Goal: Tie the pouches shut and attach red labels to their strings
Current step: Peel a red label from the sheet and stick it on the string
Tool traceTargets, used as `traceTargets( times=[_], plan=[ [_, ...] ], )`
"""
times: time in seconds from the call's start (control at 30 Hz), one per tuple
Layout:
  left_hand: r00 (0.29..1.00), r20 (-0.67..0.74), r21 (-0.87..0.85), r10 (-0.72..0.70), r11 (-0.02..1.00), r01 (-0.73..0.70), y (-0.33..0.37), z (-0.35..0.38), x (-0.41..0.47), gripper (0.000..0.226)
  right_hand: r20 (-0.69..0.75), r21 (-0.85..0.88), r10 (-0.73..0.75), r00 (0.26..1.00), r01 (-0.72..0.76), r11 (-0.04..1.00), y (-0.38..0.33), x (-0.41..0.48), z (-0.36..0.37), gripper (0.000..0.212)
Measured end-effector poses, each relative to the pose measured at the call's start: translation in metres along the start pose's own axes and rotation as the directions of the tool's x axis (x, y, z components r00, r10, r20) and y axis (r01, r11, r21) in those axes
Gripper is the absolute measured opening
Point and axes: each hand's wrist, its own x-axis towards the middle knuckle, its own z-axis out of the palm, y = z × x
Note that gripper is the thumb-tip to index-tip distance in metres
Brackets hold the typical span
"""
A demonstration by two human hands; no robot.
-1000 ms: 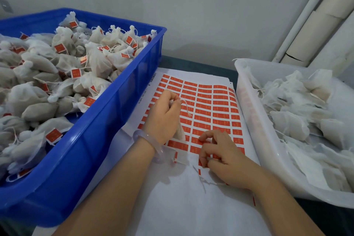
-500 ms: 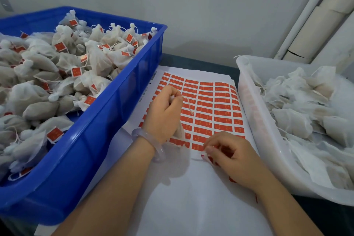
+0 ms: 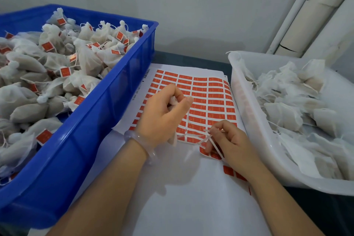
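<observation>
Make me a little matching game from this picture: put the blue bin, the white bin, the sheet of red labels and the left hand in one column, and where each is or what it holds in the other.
Column one
1. blue bin
2. white bin
3. label sheet
4. left hand

Column two
A. lies between the two bins
B. grips a pouch
C. full of labelled pouches
D. full of unlabelled pouches

Pairs: 1-C, 2-D, 3-A, 4-B.
</observation>
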Motion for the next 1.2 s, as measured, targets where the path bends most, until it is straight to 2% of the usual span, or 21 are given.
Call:
traceTargets(
  times=[0.17,0.27,0.37,0.43,0.53,0.77,0.93,1.2],
  plan=[
    [0.97,0.239,0.236,-0.053,0.972,-0.005,-0.005,0.0,0.001,0.027,0.003,0.041,0.002,1.0,-0.003,0.999,-0.002,0.0,0.001,0.018],
    [0.886,0.451,0.379,-0.106,0.922,-0.082,-0.006,0.001,-0.003,0.02,-0.026,0.057,0.018,1.0,-0.016,0.998,0.0,0.0,0.001,0.019],
    [0.795,0.567,0.514,-0.218,0.848,-0.134,-0.006,0.007,-0.005,0.017,-0.072,0.067,0.049,0.996,-0.045,0.997,0.001,0.001,0.001,0.02],
    [0.779,0.559,0.592,-0.283,0.794,-0.137,-0.007,0.012,-0.006,0.03,-0.087,0.086,0.07,0.994,-0.063,0.994,0.003,0.001,0.001,0.02],
    [0.784,0.552,0.649,-0.284,0.736,-0.19,-0.007,0.014,-0.006,0.031,-0.1,0.124,0.08,0.992,-0.067,0.99,0.004,0.002,0.001,0.02],
    [0.795,0.572,0.627,-0.2,0.731,-0.267,-0.002,0.015,-0.008,0.027,-0.071,0.195,0.061,0.996,-0.046,0.98,0.001,-0.001,-0.003,0.015],
    [0.845,0.533,0.605,-0.031,0.713,-0.355,-0.001,0.019,-0.01,0.021,-0.02,0.17,0.033,0.999,-0.029,0.985,-0.003,0.0,-0.003,0.007],
    [0.838,0.528,0.529,0.139,0.718,-0.453,-0.003,0.019,-0.011,0.019,-0.028,0.169,0.089,0.996,-0.083,0.982,-0.003,0.001,-0.004,0.011]
  ],
)
